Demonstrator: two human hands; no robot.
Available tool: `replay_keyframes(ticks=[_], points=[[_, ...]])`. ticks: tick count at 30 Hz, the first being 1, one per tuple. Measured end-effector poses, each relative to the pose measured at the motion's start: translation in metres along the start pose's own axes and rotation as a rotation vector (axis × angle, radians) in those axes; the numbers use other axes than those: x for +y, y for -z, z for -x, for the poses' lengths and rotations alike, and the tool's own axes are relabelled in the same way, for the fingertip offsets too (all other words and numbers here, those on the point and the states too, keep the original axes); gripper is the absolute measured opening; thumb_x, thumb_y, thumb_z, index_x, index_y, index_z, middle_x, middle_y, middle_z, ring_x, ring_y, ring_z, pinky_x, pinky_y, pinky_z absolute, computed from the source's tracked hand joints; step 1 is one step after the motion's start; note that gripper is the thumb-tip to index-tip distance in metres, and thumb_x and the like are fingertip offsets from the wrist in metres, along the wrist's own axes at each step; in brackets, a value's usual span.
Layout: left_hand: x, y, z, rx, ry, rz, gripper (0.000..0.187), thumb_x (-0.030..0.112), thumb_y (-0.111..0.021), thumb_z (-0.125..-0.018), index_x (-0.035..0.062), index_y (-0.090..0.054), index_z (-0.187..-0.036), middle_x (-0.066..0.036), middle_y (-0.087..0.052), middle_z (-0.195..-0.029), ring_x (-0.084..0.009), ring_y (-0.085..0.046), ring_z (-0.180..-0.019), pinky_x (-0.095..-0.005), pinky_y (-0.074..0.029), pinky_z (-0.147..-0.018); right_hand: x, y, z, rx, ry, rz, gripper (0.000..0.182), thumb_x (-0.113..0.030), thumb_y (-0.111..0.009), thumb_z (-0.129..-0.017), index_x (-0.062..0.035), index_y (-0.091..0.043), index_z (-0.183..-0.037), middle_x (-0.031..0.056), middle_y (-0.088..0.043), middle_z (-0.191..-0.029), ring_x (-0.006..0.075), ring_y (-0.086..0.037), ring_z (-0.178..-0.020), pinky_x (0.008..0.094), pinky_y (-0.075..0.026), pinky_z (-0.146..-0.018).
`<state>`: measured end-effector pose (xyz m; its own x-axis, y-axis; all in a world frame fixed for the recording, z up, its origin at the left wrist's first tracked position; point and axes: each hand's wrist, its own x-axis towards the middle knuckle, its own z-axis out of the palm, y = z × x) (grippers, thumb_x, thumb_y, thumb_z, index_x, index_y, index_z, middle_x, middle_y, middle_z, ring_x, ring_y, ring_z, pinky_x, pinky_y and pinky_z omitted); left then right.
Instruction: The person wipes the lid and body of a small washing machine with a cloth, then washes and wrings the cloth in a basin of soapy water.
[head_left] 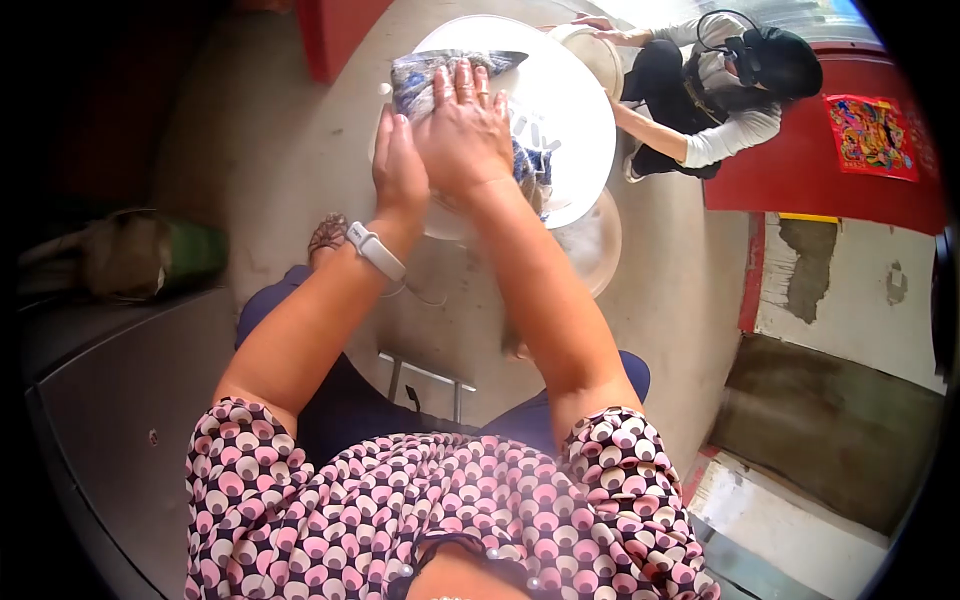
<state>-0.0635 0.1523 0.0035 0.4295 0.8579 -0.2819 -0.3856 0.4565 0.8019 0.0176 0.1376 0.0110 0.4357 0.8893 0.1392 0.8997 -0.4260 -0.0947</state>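
My right hand (465, 140) lies flat, fingers stretched, on a crumpled blue, white and grey patterned bundle that looks like cloth (420, 75). Close against it, my left hand (401, 170) is turned on edge with its fingers straight, beside the bundle's near left side. Part of the bundle is hidden beneath my hands. More blue and white patterned material (535, 172) shows to the right of my right wrist. Everything rests on a round white surface (582, 120) with slot-like marks in it. A pale band is around my left wrist.
At the upper right a crouching person (690, 105) holds a pale round container (595, 58) close to the white surface. A translucent round form (598, 245) shows underneath. A metal frame (425, 375) stands between my legs. Dark cabinet (140, 390) at left.
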Motion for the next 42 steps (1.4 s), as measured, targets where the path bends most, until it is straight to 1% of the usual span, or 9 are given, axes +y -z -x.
replay_keyframes(ticks=[4,5,9,13,14,18,23,33,42], points=[[-0.013,0.01,-0.008,-0.051,-0.044,-0.07,0.052,0.021,-0.039,-0.095,-0.002,-0.024,-0.139,-0.013,-0.038,-0.136,-0.0186,-0.037,-0.123,-0.0285,-0.027,-0.104,0.014,0.0,-0.022,-0.055,-0.085,-0.075,0.06,-0.028,-0.033,-0.083,-0.0117,-0.03,-0.141,0.0104,-0.022,-0.149,0.0259,-0.015,-0.139,0.0417,-0.01,-0.112],[-0.023,0.016,-0.018,-0.035,-0.088,-0.217,0.061,0.01,-0.049,-0.085,-0.0078,-0.023,-0.137,-0.02,-0.033,-0.139,-0.0248,-0.034,-0.127,-0.0314,-0.027,-0.105,0.021,0.001,-0.025,-0.04,-0.087,-0.058,0.059,-0.026,-0.034,-0.083,-0.012,-0.031,-0.14,0.0095,-0.023,-0.148,0.0253,-0.017,-0.138,0.0435,-0.012,-0.112],[-0.029,0.013,-0.019,-0.013,-0.125,-0.305,0.068,0.002,-0.055,-0.076,-0.0061,-0.024,-0.136,-0.021,-0.039,-0.134,-0.0274,-0.04,-0.123,-0.0328,-0.03,-0.104,0.086,-0.002,-0.031,0.025,-0.197,-0.003,0.057,-0.025,-0.035,-0.082,-0.016,-0.036,-0.138,0.0061,-0.03,-0.146,0.0255,-0.024,-0.136,0.0483,-0.018,-0.109],[-0.017,0.002,-0.011,0.008,-0.115,-0.313,0.07,-0.001,-0.058,-0.07,-0.0059,-0.028,-0.133,-0.021,-0.042,-0.129,-0.0293,-0.044,-0.119,-0.0343,-0.035,-0.101,0.173,-0.014,-0.008,0.12,-0.215,0.055,0.054,-0.026,-0.035,-0.084,-0.016,-0.037,-0.137,0.0073,-0.033,-0.144,0.0276,-0.026,-0.134,0.0507,-0.02,-0.107],[-0.016,0.002,-0.01,0.016,-0.118,-0.299,0.07,-0.001,-0.058,-0.07,-0.0059,-0.028,-0.133,-0.021,-0.042,-0.129,-0.0293,-0.044,-0.119,-0.0343,-0.035,-0.101,0.167,0.008,0.003,0.061,-0.451,-0.06,0.053,-0.027,-0.035,-0.086,-0.0139,-0.037,-0.137,0.0079,-0.034,-0.143,0.0286,-0.027,-0.134,0.0524,-0.02,-0.106],[-0.021,-0.001,-0.011,0.053,-0.173,-0.381,0.069,-0.001,-0.059,-0.07,-0.0049,-0.03,-0.132,-0.021,-0.045,-0.126,-0.0313,-0.045,-0.118,-0.0358,-0.035,-0.101,0.175,0.003,0.023,0.12,-0.449,-0.05,0.051,-0.029,-0.033,-0.089,-0.0123,-0.034,-0.138,0.0088,-0.034,-0.143,0.0298,-0.026,-0.134,0.0531,-0.019,-0.106],[-0.015,0.002,-0.015,0.001,-0.142,-0.404,0.067,0.004,-0.054,-0.08,-0.001,-0.022,-0.139,-0.016,-0.042,-0.13,-0.023,-0.044,-0.118,-0.033,-0.037,-0.099,0.132,0.014,0.058,0.066,-0.391,0.04,0.054,-0.026,-0.033,-0.088,-0.0076,-0.03,-0.139,0.0147,-0.028,-0.145,0.0307,-0.02,-0.136,0.0488,-0.015,-0.109],[0.001,0.004,-0.013,-0.013,0.015,0.242,0.053,0.018,-0.044,-0.09,-0.0044,-0.029,-0.135,-0.015,-0.043,-0.131,-0.02,-0.04,-0.12,-0.0281,-0.028,-0.102,0.04,0.012,0.046,0.035,-0.062,0.125,0.058,-0.024,-0.041,-0.08,-0.0076,-0.037,-0.136,0.0205,-0.029,-0.143,0.0356,-0.022,-0.135,0.0492,-0.015,-0.109],[0.016,0.007,-0.014,0.199,0.144,0.367,0.039,0.023,-0.032,-0.097,-0.0057,-0.044,-0.121,-0.016,-0.05,-0.12,-0.02,-0.049,-0.11,-0.0287,-0.038,-0.096,-0.022,-0.007,-0.014,0.0,0.107,0.055,0.055,-0.034,-0.04,-0.084,-0.0143,-0.041,-0.135,0.0119,-0.031,-0.144,0.0289,-0.025,-0.135,0.0472,-0.018,-0.109]])
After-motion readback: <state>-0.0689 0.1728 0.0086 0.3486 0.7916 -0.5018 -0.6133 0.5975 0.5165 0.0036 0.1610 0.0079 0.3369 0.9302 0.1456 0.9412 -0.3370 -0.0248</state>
